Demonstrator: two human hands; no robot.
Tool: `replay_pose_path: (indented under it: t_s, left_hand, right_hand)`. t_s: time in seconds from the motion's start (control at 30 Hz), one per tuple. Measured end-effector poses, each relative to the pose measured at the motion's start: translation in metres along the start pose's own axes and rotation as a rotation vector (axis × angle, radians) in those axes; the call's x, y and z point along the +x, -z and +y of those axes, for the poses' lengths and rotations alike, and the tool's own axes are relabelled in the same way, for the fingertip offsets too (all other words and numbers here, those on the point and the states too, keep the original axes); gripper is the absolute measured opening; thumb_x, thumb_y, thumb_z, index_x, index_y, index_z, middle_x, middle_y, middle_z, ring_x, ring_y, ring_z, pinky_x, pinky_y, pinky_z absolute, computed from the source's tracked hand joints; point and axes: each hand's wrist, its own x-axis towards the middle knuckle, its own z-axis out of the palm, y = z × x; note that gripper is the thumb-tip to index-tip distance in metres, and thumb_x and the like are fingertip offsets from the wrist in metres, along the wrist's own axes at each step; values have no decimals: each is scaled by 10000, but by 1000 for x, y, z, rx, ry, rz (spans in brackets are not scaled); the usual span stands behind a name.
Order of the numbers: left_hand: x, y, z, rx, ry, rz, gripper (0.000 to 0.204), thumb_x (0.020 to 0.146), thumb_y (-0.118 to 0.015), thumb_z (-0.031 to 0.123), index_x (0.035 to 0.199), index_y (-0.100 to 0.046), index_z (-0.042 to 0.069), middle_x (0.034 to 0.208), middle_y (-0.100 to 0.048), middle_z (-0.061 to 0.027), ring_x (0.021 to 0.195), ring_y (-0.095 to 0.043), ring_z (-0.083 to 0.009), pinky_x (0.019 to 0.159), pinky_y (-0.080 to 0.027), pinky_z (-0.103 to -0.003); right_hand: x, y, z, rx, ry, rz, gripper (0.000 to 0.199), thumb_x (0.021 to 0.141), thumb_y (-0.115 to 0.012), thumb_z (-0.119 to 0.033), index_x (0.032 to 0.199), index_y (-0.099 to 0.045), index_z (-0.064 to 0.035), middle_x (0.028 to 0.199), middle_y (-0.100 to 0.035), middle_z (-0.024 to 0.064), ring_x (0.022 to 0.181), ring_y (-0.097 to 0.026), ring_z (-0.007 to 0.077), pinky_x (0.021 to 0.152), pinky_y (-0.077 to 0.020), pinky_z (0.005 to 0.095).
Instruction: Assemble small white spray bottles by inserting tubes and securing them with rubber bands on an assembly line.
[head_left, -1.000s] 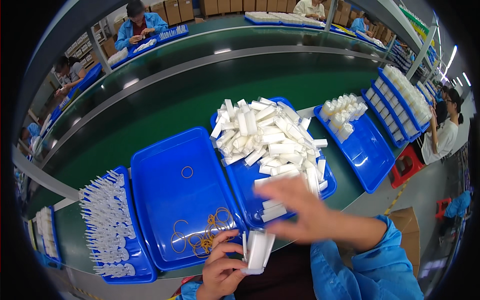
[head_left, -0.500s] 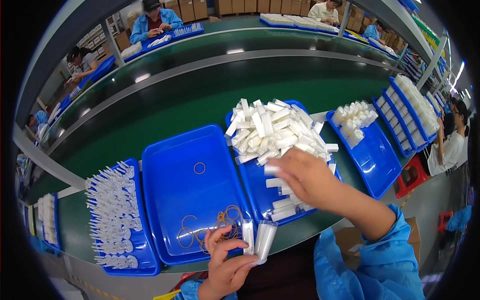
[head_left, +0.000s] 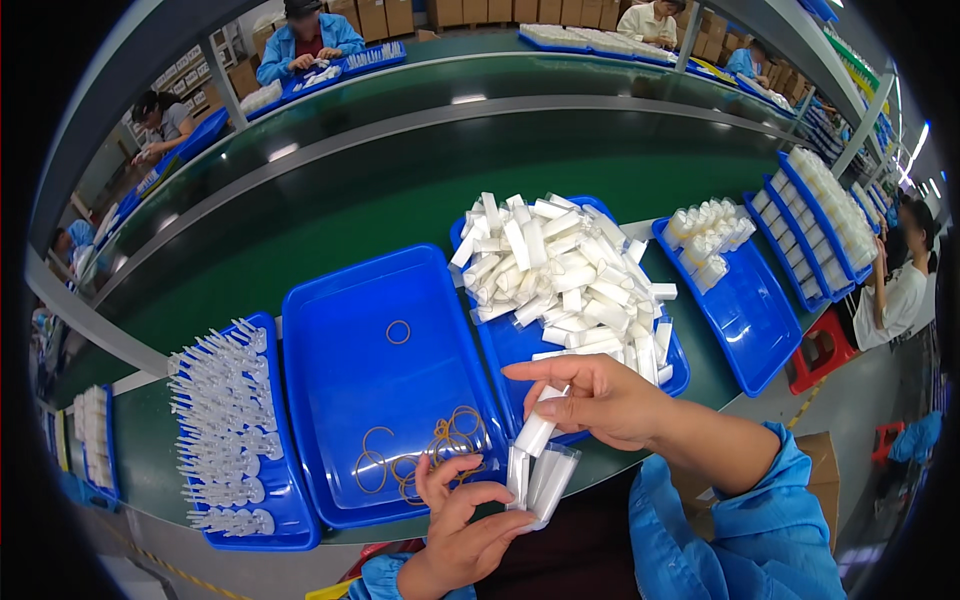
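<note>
My left hand (head_left: 462, 525) pinches a pair of small white packets in clear wrap (head_left: 552, 482) at their lower ends, side by side. My right hand (head_left: 610, 405) grips one more white packet (head_left: 537, 428) between thumb and fingers, its index finger stretched out to the left. That packet's lower end meets the tops of the pair, touching or nearly so. Behind the right hand, a blue tray (head_left: 512, 375) carries a heap of similar white packets (head_left: 560, 262). Beside my left hand, tan rubber bands (head_left: 445, 440) lie in a wide blue tray (head_left: 370, 290).
At the left, a blue tray (head_left: 297, 520) holds rows of clear plunger-like parts (head_left: 225, 420). To the right stand a blue tray (head_left: 755, 335) with bundled packets (head_left: 708, 235) and stacked full trays (head_left: 800, 250). A green conveyor (head_left: 330, 190) runs behind; other people work beyond it.
My right hand has come from the packet heap down and left to my left hand, bringing a white packet. The left hand has shifted slightly right, still holding its pair.
</note>
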Motion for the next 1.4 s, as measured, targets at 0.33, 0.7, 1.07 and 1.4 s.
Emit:
replay_pose_path:
  t_s: [0.33,0.7,1.07,1.4]
  left_hand:
    - [-1,-1,-4,62,-18,-98,231,596,-738,131,797,-704,239,874,-555,54,1041,-440,-243,1016,-110,-518]
    - [-6,-2,1,77,-107,-147,173,621,-739,189,780,-709,251,847,-519,48,996,-439,-230,1024,-76,-530]
    - [-9,-5,5,88,-145,-154,156,632,-737,215,776,-707,268,875,-519,35,1012,-428,-230,1032,-40,-535]
    - [-15,-10,-3,56,-147,79,342,570,-795,264,881,-663,320,1031,-517,-54,1084,-417,-289,1021,-68,-560]
  right_hand:
    - [-4,3,-14,-709,177,-76,383,869,-574,-65,1248,-522,-67,811,-571,-2,678,-478,39,604,-411,199]
    - [-12,1,-29,-837,41,-164,371,804,-665,-121,1165,-595,-71,846,-652,55,729,-578,84,720,-458,245]
    - [-19,5,-12,-763,70,-138,362,808,-662,-166,1141,-597,-38,902,-659,112,832,-620,147,770,-486,281]
    - [-25,-10,-10,-795,131,-155,358,787,-684,-121,1138,-619,-98,939,-664,129,853,-625,220,807,-460,323]
